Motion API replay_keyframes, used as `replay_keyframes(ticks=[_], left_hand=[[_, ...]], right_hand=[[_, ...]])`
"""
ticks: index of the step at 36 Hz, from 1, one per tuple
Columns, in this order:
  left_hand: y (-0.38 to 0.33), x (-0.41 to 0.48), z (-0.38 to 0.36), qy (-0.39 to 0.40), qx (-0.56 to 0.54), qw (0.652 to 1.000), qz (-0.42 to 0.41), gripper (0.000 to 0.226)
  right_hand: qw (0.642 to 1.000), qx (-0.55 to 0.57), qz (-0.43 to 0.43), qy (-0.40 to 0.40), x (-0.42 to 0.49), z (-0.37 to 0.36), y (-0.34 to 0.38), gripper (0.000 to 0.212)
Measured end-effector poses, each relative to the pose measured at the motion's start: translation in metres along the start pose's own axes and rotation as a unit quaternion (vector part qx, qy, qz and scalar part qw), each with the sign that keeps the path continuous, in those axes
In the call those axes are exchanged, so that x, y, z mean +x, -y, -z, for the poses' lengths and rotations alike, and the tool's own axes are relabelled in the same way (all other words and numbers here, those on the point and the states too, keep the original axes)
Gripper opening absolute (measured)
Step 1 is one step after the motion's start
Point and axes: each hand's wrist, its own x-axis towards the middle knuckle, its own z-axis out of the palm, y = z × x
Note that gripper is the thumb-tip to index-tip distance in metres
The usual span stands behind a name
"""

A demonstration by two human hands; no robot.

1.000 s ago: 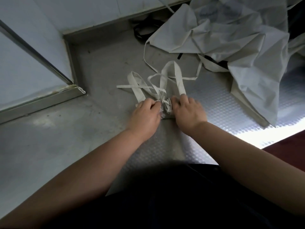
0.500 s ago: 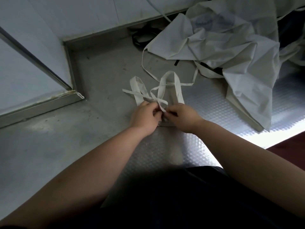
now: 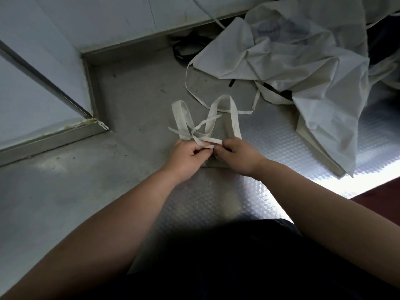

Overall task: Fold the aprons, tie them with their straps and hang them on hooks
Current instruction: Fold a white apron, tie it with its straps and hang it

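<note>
Now the folded apron (image 3: 216, 163) lies on the bench (image 3: 134, 105) at the middle, almost wholly hidden under both hands, so its long axis cannot be told. Its two loops (image 3: 181, 118) run away from it toward the far side, the left one leaning left and the right one standing nearly straight. A flat strap (image 3: 208, 141) lies crosswise, left to right, just beyond the knuckles. The left hand (image 3: 190, 156) pinches this strap in curled fingers (image 3: 203, 151); the right hand (image 3: 238, 158) grips its right end with curled fingers too. A loose pile (image 3: 303, 61) of aprons sits far right. A second ago both hands pressed flat-knuckled on the bundle; since then they have lifted to pinch, and the strap now lies across between them.
</note>
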Motion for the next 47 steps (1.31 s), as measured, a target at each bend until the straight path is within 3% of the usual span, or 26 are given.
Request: replay_keyframes(ticks=[4, 9, 14, 17, 24, 29, 36, 42, 47], left_hand=[[-0.007, -0.002, 0.005, 0.023, -0.061, 0.997, 0.034, 0.014], [-0.007, 0.001, 0.011, 0.049, -0.072, 0.994, 0.058, 0.015], [-0.007, 0.001, 0.015, 0.094, -0.088, 0.991, 0.040, 0.022], [-0.009, 0.003, 0.017, 0.090, -0.093, 0.991, 0.045, 0.022], [-0.007, 0.004, 0.014, 0.046, -0.143, 0.987, 0.055, 0.015], [-0.010, 0.002, 0.015, 0.044, -0.188, 0.979, 0.061, 0.020], [-0.007, 0.000, 0.014, 0.025, -0.187, 0.980, 0.063, 0.020], [-0.006, -0.001, 0.013, 0.012, -0.154, 0.987, 0.041, 0.020], [-0.005, -0.002, 0.014, 0.020, -0.154, 0.987, 0.036, 0.018]], right_hand=[[1.000, 0.005, -0.013, 0.015, 0.001, 0.000, 0.001, 0.033], [0.978, 0.196, -0.072, 0.027, -0.003, 0.014, 0.003, 0.032], [0.992, 0.105, -0.031, 0.060, -0.002, 0.016, 0.007, 0.048], [0.997, 0.051, -0.004, 0.066, -0.003, 0.016, 0.005, 0.040], [0.997, -0.069, -0.029, -0.019, 0.003, -0.005, 0.006, 0.047], [0.991, 0.122, -0.050, 0.013, 0.001, -0.001, 0.010, 0.039], [0.932, 0.346, -0.079, 0.079, 0.004, 0.013, 0.010, 0.012], [0.919, 0.380, -0.080, 0.062, 0.008, 0.008, 0.007, 0.013], [0.858, 0.503, -0.094, 0.046, 0.003, 0.017, 0.001, 0.017]])
